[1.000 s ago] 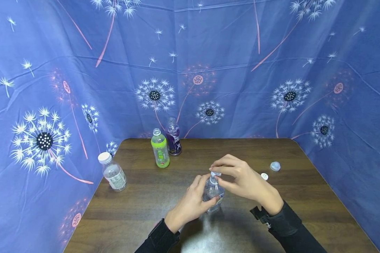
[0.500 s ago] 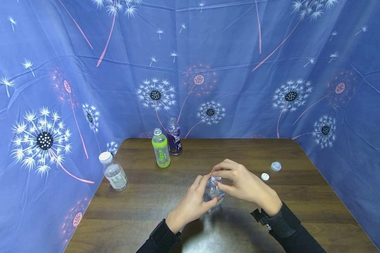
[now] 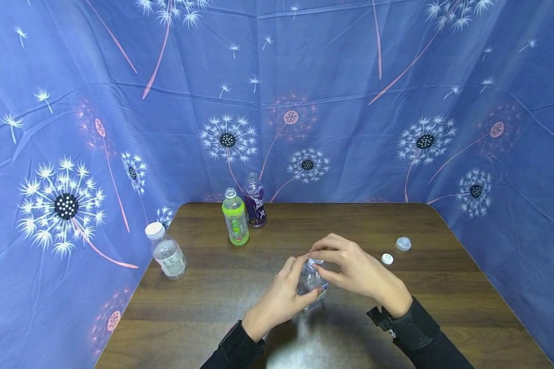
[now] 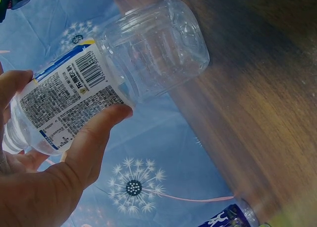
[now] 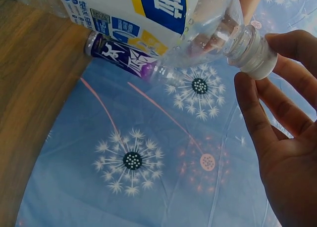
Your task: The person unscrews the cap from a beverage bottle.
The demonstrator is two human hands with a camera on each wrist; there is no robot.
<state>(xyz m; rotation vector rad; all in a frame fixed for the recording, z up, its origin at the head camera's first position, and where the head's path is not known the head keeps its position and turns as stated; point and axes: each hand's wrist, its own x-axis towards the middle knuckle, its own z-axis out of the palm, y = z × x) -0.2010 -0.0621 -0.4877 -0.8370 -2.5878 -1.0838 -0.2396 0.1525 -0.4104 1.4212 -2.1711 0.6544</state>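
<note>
A clear plastic bottle [image 3: 311,279] with a white, blue and yellow label stands upright on the table. My left hand [image 3: 281,292] grips its upper body, the thumb lying along the label [image 4: 69,96] in the left wrist view. At the bottle's mouth my right hand [image 3: 351,262] pinches a white cap [image 5: 260,64] between thumb and fingers. The right wrist view has the cap on the neck [image 5: 242,46]; whether it is threaded tight I cannot tell.
Back left on the wooden table [image 3: 212,307] stand an uncapped green bottle [image 3: 235,223] and an uncapped purple bottle [image 3: 256,205]. A white-capped bottle [image 3: 168,256] is at the left edge. Two loose caps lie right: a translucent one [image 3: 403,243] and a white one [image 3: 387,259].
The right hand, with the cap, has come down slightly, and the cap now sits lower on the bottle's neck. My left hand keeps its grip on the bottle.
</note>
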